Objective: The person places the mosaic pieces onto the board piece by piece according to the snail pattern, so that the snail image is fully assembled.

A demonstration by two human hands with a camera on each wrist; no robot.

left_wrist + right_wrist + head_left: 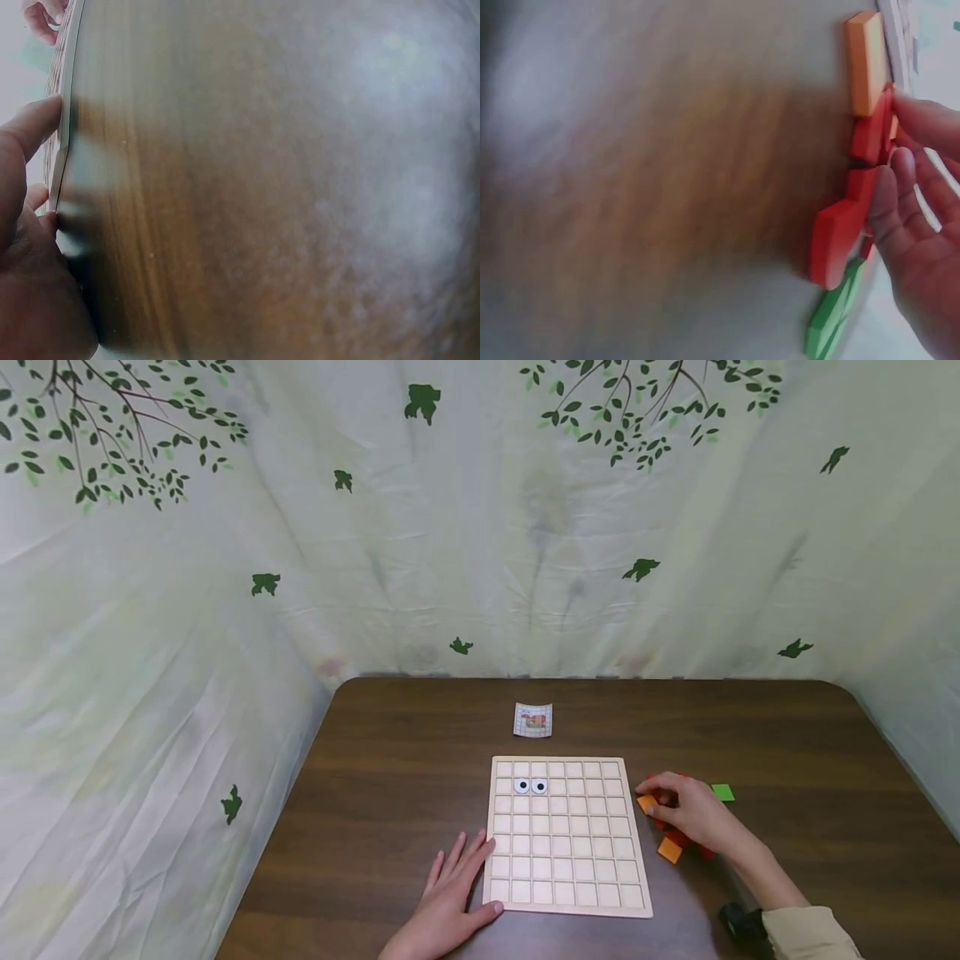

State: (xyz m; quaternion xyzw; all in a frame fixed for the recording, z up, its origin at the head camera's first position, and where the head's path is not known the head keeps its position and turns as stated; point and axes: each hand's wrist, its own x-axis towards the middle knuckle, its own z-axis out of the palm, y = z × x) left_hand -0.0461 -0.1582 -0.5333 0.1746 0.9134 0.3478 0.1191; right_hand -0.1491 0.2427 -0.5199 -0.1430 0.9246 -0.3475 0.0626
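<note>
Right of the board (573, 911), on the dark table (375, 777): my right hand (688, 806) pinches one orange tile (646, 803), thumb on its near side, fingertips on the far side. I judge it light, stiff, hard to break; the smooth faces may slip, so hold it by opposite edges, flat faces free. My left hand (450, 912) lies with fingers spread straight, tips at the board's left edge, thumb at its near-left corner; a steadying touch, no clasp.

Looks: plain bright orange, flat, straight-sided, partly covered by my fingers. Similar pieces nearby: another orange tile (670, 851) on the near side, red tiles (677, 837) bunched under my hand, a green tile (723, 792) farther right. Right wrist view shows thick, crisp edges on these. Board pale, gridded; two eye pieces (530, 786) sit toward its far left.
</note>
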